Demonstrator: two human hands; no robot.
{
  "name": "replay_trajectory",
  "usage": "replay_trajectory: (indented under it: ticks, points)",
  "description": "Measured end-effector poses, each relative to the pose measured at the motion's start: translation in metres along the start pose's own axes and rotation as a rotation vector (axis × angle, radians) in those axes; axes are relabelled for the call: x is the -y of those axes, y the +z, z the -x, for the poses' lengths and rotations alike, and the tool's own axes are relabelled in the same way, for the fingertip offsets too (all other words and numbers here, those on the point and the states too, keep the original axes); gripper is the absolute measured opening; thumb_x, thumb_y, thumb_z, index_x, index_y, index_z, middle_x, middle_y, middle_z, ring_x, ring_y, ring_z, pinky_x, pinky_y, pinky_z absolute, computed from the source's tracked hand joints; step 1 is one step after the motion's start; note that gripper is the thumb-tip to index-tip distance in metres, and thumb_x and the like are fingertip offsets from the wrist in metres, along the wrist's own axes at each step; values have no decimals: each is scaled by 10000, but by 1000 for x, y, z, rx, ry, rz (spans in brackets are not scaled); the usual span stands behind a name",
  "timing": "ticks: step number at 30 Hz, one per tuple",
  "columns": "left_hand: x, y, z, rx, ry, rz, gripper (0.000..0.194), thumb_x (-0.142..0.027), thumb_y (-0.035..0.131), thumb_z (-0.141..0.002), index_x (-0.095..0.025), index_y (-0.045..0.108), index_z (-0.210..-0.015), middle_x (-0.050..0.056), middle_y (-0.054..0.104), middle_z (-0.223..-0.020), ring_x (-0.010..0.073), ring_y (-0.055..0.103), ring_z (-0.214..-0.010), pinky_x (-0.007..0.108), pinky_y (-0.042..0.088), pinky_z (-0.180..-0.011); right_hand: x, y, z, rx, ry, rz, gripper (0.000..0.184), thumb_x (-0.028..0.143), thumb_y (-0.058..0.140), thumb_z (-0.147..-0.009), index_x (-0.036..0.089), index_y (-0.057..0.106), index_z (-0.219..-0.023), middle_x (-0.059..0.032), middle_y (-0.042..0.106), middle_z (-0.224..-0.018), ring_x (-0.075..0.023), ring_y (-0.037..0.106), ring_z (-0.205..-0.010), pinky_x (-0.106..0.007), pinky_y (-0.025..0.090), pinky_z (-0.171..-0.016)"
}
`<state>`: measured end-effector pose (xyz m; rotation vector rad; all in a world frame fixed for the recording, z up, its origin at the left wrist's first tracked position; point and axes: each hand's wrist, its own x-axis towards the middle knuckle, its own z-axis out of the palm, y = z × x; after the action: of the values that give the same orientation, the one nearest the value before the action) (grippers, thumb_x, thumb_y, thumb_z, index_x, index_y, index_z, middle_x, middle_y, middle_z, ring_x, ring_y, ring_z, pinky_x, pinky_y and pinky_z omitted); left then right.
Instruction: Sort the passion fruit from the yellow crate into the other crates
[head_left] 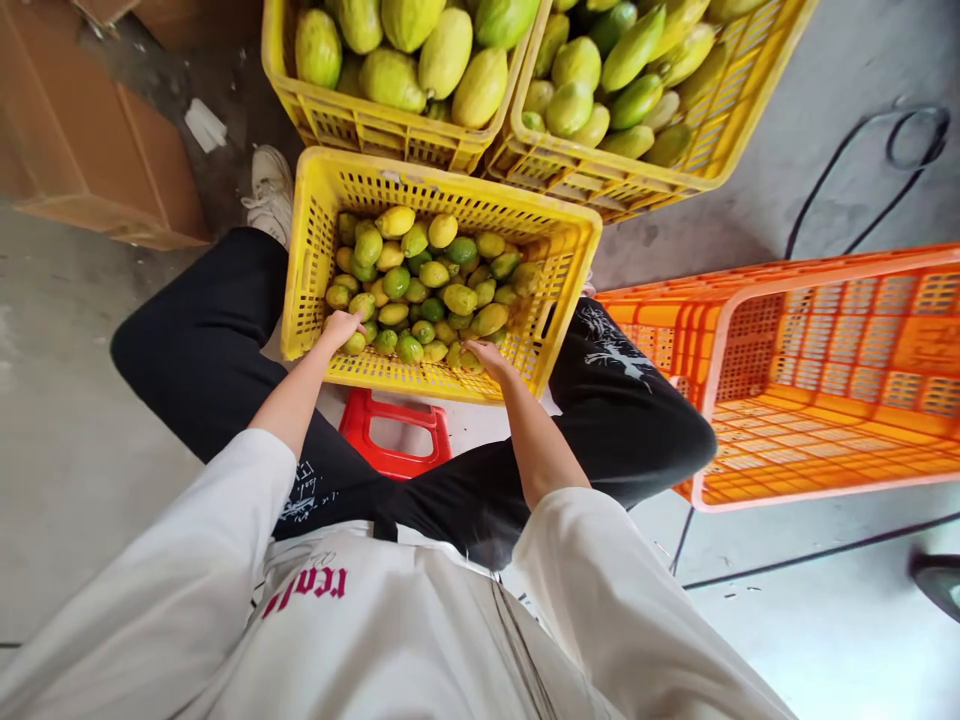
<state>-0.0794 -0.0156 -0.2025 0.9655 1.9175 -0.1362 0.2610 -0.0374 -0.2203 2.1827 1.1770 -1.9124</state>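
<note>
White shirt (375,620) nearest cam. L hand (345,328) & R hand (486,357) on lemons (431,285) in yellow crate (450,182) btwn legs (172,320); can't tell if either grips. Red stool (397,466) past near edge; 2 yellow crates (375,122) w/ bigger green fruit (446,52) ahead, orange crate (862,268) R, cartons (82,130) L, grey floor (67,330).

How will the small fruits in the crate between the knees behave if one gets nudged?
The small fruits look rounded, so a nudged one would probably roll. They lie loose together, so neighbours may shift too. The crate has raised walls that should contain them.
</note>
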Motion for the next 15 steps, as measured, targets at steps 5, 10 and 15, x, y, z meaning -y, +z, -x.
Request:
replay_trajectory:
  ticks: [5,10,15]
  points:
    - [-3,1,-2,-248,248,-98,576,-306,785,-885,-137,615,-1408,238,574,-1524,418,573,-1427,498,446,-1221,13,6,-4,114,30,-335,362,497,612,-910,235,585,-663,-47,609,-588,-204,594,-578,-312,519,-544]
    - [-5,4,-16,-94,357,-156,670,-309,752,-899,-131,541,-1509,251,566,-1548,453,428,-1526,572,357,-1281,22,17,3,254,63,-864,334,467,647,-863,235,548,-644,-13,595,-584,-157,557,-510,-262,446,-473]
    - [-11,2,-22,-123,285,-192,615,-332,781,-877,-74,604,-1407,292,567,-1488,480,428,-1514,582,331,-1296,37,29,13,352,4,-1009,304,425,647,-870,227,543,-665,-1,595,-586,-138,551,-493,-232,457,-452]
